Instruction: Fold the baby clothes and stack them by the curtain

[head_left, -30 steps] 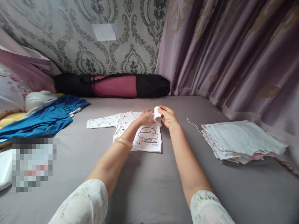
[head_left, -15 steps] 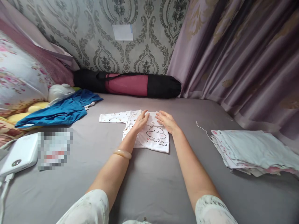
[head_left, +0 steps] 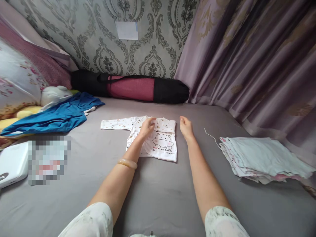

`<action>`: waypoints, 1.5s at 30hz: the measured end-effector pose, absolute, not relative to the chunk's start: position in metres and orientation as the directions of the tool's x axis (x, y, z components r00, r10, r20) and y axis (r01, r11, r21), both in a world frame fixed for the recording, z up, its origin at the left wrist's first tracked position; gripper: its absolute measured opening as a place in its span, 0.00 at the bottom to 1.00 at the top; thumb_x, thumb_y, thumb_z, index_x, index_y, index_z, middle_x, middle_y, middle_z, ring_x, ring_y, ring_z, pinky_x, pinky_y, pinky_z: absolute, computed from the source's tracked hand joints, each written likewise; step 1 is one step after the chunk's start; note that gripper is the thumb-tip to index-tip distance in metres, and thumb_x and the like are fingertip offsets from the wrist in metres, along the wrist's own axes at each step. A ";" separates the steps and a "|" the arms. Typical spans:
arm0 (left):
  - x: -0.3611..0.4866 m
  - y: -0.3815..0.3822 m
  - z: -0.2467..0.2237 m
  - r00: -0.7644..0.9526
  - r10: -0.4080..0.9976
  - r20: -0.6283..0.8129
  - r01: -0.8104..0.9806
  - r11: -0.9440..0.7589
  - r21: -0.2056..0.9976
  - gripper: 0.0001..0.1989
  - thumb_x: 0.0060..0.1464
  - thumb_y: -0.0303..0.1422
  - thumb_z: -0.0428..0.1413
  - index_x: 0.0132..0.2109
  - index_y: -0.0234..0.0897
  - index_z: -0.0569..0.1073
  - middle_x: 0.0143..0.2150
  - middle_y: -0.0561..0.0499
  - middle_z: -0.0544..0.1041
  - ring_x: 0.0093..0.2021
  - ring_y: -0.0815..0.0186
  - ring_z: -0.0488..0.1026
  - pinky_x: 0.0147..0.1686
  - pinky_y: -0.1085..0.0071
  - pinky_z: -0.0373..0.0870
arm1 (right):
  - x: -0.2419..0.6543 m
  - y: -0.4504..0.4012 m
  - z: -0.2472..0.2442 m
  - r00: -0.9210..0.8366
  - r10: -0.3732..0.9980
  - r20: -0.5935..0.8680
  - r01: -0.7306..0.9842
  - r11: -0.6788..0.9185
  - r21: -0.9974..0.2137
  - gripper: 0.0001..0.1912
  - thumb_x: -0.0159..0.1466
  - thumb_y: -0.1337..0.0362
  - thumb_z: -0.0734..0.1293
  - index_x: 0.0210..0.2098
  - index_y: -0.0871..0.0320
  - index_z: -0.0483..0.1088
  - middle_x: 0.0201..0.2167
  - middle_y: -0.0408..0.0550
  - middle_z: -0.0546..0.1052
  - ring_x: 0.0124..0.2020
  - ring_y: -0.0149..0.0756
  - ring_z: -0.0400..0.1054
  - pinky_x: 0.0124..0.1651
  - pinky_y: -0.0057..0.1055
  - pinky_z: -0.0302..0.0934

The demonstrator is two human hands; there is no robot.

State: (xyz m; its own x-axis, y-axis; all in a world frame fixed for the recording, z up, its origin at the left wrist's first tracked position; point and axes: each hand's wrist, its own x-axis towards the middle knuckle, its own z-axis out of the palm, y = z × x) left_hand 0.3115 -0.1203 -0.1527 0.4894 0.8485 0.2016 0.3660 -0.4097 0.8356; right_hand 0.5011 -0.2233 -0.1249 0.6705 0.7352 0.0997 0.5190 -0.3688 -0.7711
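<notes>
A small white baby shirt (head_left: 163, 148) with a printed animal face lies on the grey sheet. Its left sleeve (head_left: 116, 124) stretches out flat, while the right sleeve lies folded across the chest. My left hand (head_left: 148, 127) is over the upper middle of the shirt, fingers apart; whether it touches the cloth is unclear. Just right of the shirt's edge, my right hand (head_left: 186, 126) is held on its side with the fingers curled together, and no cloth shows in it.
Folded clothes (head_left: 266, 158) lie at the right, near a thin white string (head_left: 211, 136). Blue cloth (head_left: 56, 115), a white power bank (head_left: 13, 163) and a blurred item (head_left: 49, 161) are at the left. A black and pink bag (head_left: 130, 88) lies along the wall.
My right hand has moved right, off the shirt, and its fingers have drawn together. My left hand stays over the shirt. The view has shifted slightly.
</notes>
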 end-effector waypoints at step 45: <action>0.248 -0.111 -0.115 0.301 0.952 0.056 0.799 -0.284 0.530 0.21 0.62 0.37 0.48 0.59 0.37 0.69 0.62 0.39 0.67 0.64 0.48 0.60 0.59 0.54 0.60 | 0.451 -0.212 -0.153 0.414 0.906 -0.087 0.894 -0.423 -0.148 0.38 0.71 0.51 0.43 0.70 0.74 0.43 0.72 0.60 0.42 0.72 0.44 0.31 0.71 0.42 0.26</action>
State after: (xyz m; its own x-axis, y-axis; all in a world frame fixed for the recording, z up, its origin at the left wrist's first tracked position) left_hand 0.2479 -0.1109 -0.1154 0.3014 0.9519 0.0560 0.7992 -0.2842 0.5296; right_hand 0.4512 -0.2123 -0.1530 0.4143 0.9060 -0.0866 0.8940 -0.4230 -0.1477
